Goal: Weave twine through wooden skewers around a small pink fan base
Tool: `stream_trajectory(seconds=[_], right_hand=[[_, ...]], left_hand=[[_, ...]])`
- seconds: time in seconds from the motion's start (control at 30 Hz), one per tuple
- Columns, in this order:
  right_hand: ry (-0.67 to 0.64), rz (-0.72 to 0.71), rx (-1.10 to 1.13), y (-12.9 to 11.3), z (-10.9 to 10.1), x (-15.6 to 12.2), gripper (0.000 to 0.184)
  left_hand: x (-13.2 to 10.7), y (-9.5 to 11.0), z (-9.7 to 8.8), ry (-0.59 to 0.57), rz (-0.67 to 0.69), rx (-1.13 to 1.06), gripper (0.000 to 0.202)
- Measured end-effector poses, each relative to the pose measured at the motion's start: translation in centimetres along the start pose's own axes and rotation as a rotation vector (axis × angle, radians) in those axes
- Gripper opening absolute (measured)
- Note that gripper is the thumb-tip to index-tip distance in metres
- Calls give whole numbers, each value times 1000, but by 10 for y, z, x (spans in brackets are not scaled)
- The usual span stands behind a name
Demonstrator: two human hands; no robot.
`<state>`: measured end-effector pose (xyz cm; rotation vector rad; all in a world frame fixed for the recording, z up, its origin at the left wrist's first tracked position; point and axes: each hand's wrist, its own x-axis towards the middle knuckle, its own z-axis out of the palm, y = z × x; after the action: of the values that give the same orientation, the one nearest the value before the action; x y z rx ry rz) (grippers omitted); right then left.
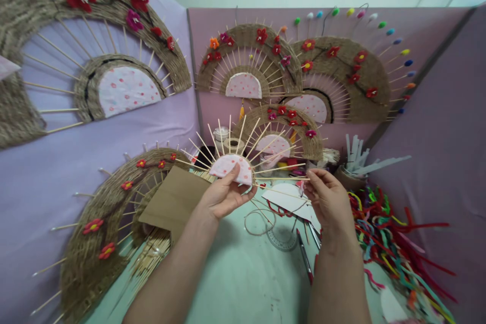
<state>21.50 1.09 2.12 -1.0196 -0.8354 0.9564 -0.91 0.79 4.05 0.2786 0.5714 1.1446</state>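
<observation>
A half-round, dotted white pad [231, 167] has thin bamboo sticks [248, 136] fanning out from its curved edge. My left hand [224, 195] grips this fan frame from below, thumb across the front of the pad and fingers behind it. To its right, my right hand [328, 195] is closed, thumb and forefinger pinched at the outer end of a bamboo stick [283, 178]. Another stick runs lower, toward the curled fingers. Whether a strand also lies in this pinch I cannot tell. A loop of thin twine [260, 220] hangs or lies below the frame.
Woven twine fans with felt flowers stand around, one large fan [127, 182] at left. Brown cardboard [176, 195] covers part of a stick bundle [152, 253]. A protractor [283, 238], a pen [304, 253], and white paper [292, 202] lie centrally. Colourful pipe cleaners [395, 243] heap at right.
</observation>
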Motion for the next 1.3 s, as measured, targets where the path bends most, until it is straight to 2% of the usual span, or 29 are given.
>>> stream_trajectory(seconds=[0.17,0.37,0.5,0.63,0.8,0.9,1.03,1.17,1.3], right_hand=[[-44,10,62,-10,-3,-6,33],[-110,-80,53,-23,-3,-19,25],[-103,-136,98,-24,-2,-20,24],[-55,-114,157,-17,-4,-11,23],[-12,-3,155,-2,-3,1,27],[25,-1,113,9,3,5,27],[106,-128,10,20,15,7,24],[162,-290,-126,22,24,5,18],[149,-316,-196,19,29,0,17]], left_hand=[[3,0,-1,15,19,-8,12],[4,0,0,31,65,-11,13],[5,-1,0,41,60,9,15],[5,-2,0,44,26,29,17],[1,-3,3,16,-60,6,14],[-5,-9,9,10,-138,9,16],[-16,-28,20,11,-268,38,18],[-26,-49,27,-29,-369,74,20],[-27,-58,26,-123,-417,82,23]])
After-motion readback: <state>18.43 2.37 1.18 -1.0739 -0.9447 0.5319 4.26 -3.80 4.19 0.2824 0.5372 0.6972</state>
